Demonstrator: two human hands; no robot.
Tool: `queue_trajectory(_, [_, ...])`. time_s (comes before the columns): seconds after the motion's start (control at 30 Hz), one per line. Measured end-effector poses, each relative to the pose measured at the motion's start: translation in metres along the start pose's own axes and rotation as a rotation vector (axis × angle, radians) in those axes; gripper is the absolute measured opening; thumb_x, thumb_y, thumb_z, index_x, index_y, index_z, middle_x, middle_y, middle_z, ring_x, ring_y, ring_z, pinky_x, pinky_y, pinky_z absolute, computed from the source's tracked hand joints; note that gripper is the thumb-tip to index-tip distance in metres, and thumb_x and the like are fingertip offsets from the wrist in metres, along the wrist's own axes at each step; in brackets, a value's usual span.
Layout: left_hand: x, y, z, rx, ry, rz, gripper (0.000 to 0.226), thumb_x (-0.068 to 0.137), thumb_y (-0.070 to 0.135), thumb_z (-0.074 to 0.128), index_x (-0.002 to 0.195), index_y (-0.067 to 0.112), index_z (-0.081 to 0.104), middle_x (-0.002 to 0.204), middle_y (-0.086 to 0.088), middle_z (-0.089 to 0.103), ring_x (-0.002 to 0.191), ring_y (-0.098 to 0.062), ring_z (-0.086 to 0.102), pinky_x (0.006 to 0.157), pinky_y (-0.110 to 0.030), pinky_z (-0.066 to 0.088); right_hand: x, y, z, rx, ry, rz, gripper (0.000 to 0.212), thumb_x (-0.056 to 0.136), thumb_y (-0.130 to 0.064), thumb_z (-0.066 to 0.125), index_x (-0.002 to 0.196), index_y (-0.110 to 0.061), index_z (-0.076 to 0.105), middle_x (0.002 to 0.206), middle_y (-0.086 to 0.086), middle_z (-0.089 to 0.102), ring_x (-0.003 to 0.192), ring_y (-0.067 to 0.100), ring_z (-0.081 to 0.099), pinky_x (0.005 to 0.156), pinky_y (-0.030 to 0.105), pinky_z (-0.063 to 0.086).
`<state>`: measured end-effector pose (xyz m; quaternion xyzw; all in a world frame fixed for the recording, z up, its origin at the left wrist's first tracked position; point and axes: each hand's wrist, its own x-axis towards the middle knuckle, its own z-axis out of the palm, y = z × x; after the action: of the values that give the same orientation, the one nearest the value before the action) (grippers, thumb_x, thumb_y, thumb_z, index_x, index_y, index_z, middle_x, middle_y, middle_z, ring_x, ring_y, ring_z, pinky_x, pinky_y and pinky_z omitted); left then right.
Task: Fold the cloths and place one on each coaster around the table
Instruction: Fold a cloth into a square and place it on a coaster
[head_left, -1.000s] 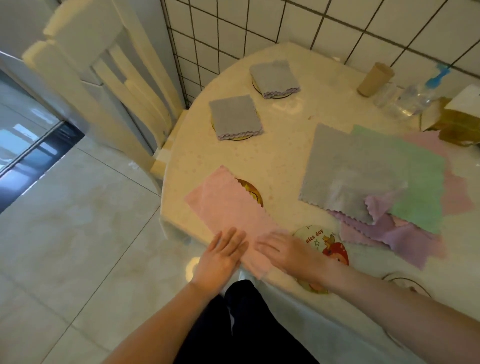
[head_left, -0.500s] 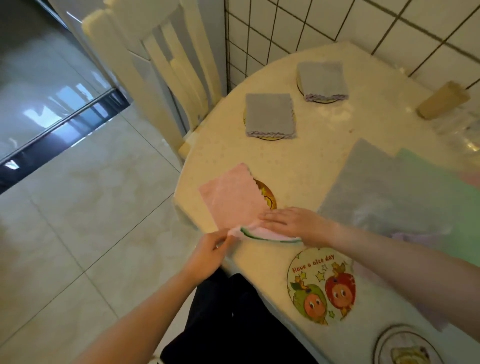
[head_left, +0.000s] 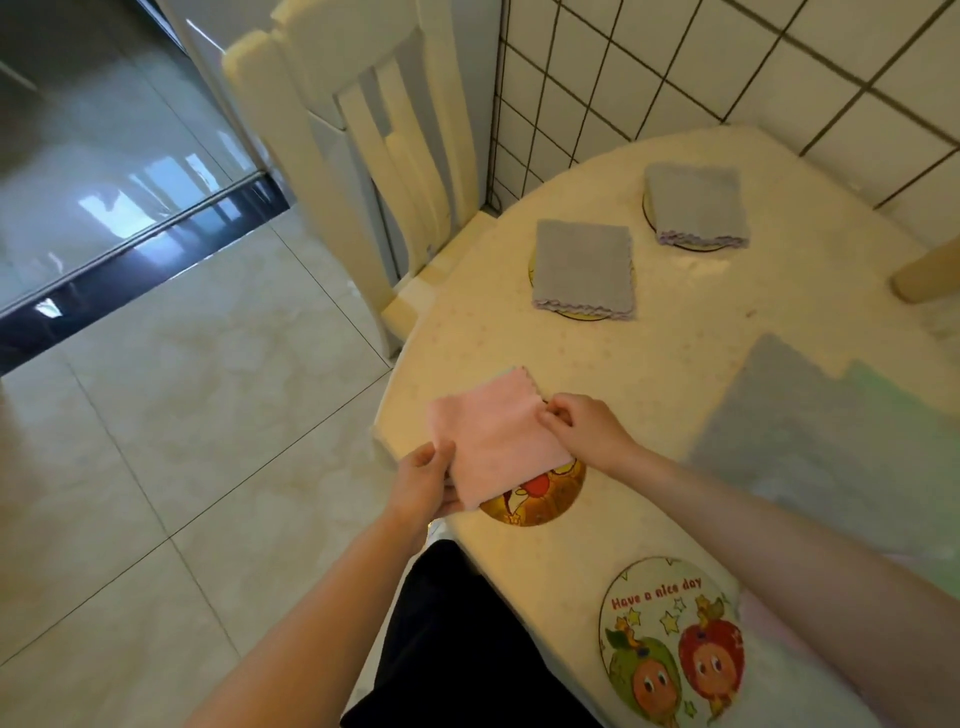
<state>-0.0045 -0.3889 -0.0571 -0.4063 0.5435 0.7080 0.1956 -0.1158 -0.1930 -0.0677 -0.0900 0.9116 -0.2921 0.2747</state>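
So both hands are on the pink cloth (head_left: 493, 441), a soft fuzzy square with a zigzag edge, folded up small. Left hand (head_left: 423, 480) pinches its near-left corner, thumb on top, and right hand (head_left: 582, 431) pinches the far-right edge with curled fingers. Cloth sits at the table (head_left: 675, 338) edge, half covering a round glossy coaster (head_left: 540, 499) with a cartoon print just under the grip. Nearer than the hands there's a bare round coaster (head_left: 670, 639) with two fruit faces. Beyond the grip, two folded grey cloths (head_left: 584, 267) with scalloped hems each lie on their own coaster. Right of the right wrist, flat unfolded cloths (head_left: 810, 415), grey and green, lie spread out, kinda blurry.
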Motion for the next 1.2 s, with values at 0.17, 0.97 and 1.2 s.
queue_trajectory(0.17, [0.002, -0.002, 0.0, 0.02, 0.022, -0.014, 0.031, 0.101, 0.031, 0.043, 0.117, 0.009, 0.058, 0.106, -0.023, 0.067, 0.084, -0.031, 0.071, 0.065, -0.038, 0.06, -0.001, -0.001, 0.0, 0.038, 0.013, 0.054, 0.025, 0.091, -0.029, 0.055, 0.074, -0.011, 0.059, 0.056, -0.005, 0.047, 0.055, 0.014, 0.042, 0.053, 0.03, 0.032])
queue_trajectory(0.97, [-0.001, -0.009, 0.011, 0.682, 0.331, 0.062, 0.027, 0.072, 0.036, 0.077, 0.081, 0.018, 0.058, 0.076, 0.004, 0.061, 0.072, -0.016, 0.059, 0.053, -0.026, 0.04, 0.065, -0.058, -0.004, -0.097, -0.082, 0.245, 0.046, 0.074, -0.046, 0.07, 0.067, -0.017, 0.035, 0.064, -0.004, 0.037, 0.059, 0.015, 0.043, 0.044, 0.025, 0.028])
queue_trajectory(1.2, [-0.001, -0.007, 0.01, 0.565, 0.282, -0.003, 0.023, 0.071, 0.03, 0.077, 0.079, 0.018, 0.06, 0.077, 0.004, 0.061, 0.071, -0.013, 0.057, 0.062, -0.03, 0.049, 0.064, -0.059, -0.008, 0.041, -0.164, 0.227, 0.038, 0.079, -0.037, 0.069, 0.068, -0.017, 0.039, 0.069, 0.0, 0.041, 0.062, 0.016, 0.042, 0.051, 0.028, 0.029])
